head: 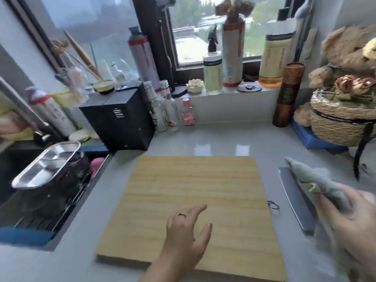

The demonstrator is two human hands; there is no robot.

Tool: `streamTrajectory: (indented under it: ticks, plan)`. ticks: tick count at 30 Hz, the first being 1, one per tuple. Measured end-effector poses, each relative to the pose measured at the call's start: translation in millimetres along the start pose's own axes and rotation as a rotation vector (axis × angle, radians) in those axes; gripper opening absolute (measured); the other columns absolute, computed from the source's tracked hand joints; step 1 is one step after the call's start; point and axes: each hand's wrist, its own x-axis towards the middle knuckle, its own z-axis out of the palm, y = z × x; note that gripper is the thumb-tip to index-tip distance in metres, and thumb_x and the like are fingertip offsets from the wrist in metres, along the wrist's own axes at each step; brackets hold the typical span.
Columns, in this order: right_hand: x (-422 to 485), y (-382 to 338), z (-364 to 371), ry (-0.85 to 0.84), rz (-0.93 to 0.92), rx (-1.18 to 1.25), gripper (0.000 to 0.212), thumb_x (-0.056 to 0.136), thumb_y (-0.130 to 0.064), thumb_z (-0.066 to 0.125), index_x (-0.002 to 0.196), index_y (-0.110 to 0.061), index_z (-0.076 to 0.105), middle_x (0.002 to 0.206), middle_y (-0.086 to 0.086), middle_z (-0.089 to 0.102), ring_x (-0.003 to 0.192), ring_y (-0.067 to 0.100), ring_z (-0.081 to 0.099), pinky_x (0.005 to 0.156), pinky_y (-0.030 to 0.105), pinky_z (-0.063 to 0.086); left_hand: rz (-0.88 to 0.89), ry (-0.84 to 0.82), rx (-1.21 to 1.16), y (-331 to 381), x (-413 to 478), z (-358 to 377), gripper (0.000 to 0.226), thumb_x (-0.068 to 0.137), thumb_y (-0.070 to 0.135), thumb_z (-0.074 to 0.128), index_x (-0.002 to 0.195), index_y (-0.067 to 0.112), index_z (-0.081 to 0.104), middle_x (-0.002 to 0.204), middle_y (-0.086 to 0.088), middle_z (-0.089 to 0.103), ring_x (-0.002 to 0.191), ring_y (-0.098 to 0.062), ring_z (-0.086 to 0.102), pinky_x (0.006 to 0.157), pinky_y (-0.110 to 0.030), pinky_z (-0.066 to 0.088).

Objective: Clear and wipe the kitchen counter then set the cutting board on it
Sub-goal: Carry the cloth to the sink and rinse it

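Two hands work in the lower half of the frame. The left hand (189,226) hovers over the wooden cutting board (193,186), fingers loosely spread and holding nothing; whether it touches the wood I cannot tell. The board lies flat on the pale counter (223,139) at centre, its metal hanging ring (273,205) at the right edge. The right hand (350,220), at lower right, grips a grey cloth (309,176) that trails over a cleaver (295,202) lying just beside the board. That is the likely trouble — a wiping sweep could snag the blade and drag it toward the counter's front, or bring fingers onto its edge. Labels on the small glass bottles (188,116) and the windowsill bottles (212,78) are too blurred to read — only a red label shows.
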Motion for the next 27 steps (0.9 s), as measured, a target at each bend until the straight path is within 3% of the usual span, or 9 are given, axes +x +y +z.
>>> streamTrajectory:
  ticks: [2,6,10,14,18,20,22,24,27]
  plan:
    - [-18,-78,49,-0.185,-0.093,0.073,0.040,0.068,-0.063,0.053,0.094,-0.035,0.064,0.084,0.006,0.057,0.084,0.017,0.048,0.068,0.031,0.038,-0.120,0.063,-0.208,-17,-19,-34,0.035,0.082,0.036,0.055,0.117,0.032,0.053,0.107,0.007,0.063,0.100,-0.005,0.057,0.089,-0.023,0.040]
    - [-96,-202,150,-0.504,-0.399,0.212,0.034,0.074,-0.022,0.073,0.107,-0.021,0.065,0.099,0.009,0.051,0.078,0.010,0.041,0.076,0.029,0.035,-0.321,0.135,-0.807,-70,-80,-106,0.036,0.073,0.044,0.058,0.108,0.041,0.050,0.096,0.002,0.064,0.084,-0.007,0.063,0.072,-0.013,0.048]
    - [-218,-294,220,-0.712,-0.631,0.240,0.038,0.073,-0.022,0.074,0.110,-0.024,0.064,0.099,0.001,0.044,0.086,0.021,0.053,0.076,0.031,0.044,-0.342,0.263,-1.209,-140,-166,-170,0.065,0.062,0.056,0.071,0.120,0.036,0.049,0.111,-0.002,0.068,0.097,-0.021,0.065,0.081,-0.035,0.050]
    - [-323,-348,264,-0.938,-0.810,0.348,0.050,0.065,-0.042,0.069,0.111,-0.049,0.051,0.107,-0.018,0.039,0.096,0.003,0.050,0.077,0.015,0.040,-0.426,0.628,-1.455,-206,-243,-223,0.060,0.066,0.021,0.078,0.120,0.018,0.052,0.116,-0.012,0.067,0.106,-0.029,0.063,0.087,-0.040,0.052]
    - [-372,-391,301,-1.163,-0.618,0.474,0.051,0.069,-0.047,0.068,0.111,-0.054,0.041,0.111,-0.026,0.040,0.099,-0.004,0.050,0.081,0.010,0.044,-0.552,0.861,-1.408,-267,-282,-259,0.050,0.061,0.003,0.074,0.106,0.020,0.057,0.097,-0.012,0.074,0.089,-0.027,0.070,0.067,-0.033,0.058]
    - [-376,-411,325,-1.165,-0.427,0.480,0.058,0.075,-0.034,0.072,0.122,-0.045,0.039,0.111,-0.017,0.046,0.097,0.000,0.052,0.082,0.017,0.045,-0.570,0.862,-1.395,-292,-287,-274,0.048,0.068,-0.003,0.070,0.108,0.020,0.056,0.098,-0.013,0.073,0.092,-0.030,0.068,0.075,-0.039,0.056]
    - [-373,-434,350,-1.262,-0.179,0.468,0.063,0.077,-0.029,0.072,0.131,-0.030,0.039,0.101,-0.014,0.053,0.084,-0.005,0.054,0.065,0.008,0.045,-0.576,0.821,-1.381,-316,-284,-288,0.061,0.060,0.001,0.078,0.114,0.019,0.055,0.102,-0.011,0.073,0.098,-0.030,0.066,0.088,-0.043,0.051]
    - [-365,-457,377,-1.377,0.007,0.472,0.045,0.077,-0.024,0.072,0.117,-0.021,0.051,0.081,-0.018,0.061,0.066,-0.010,0.055,0.047,0.005,0.043,-0.556,0.772,-1.333,-342,-276,-303,0.071,0.053,0.007,0.078,0.118,0.019,0.053,0.105,-0.008,0.072,0.100,-0.025,0.066,0.088,-0.037,0.052]
    - [-355,-485,424,-1.386,0.043,0.447,0.049,0.070,-0.025,0.078,0.111,-0.021,0.052,0.079,-0.012,0.061,0.072,0.005,0.060,0.066,0.022,0.048,-0.495,0.751,-1.278,-381,-253,-333,0.065,0.053,0.002,0.069,0.114,0.017,0.053,0.101,-0.009,0.073,0.096,-0.025,0.067,0.075,-0.030,0.056]
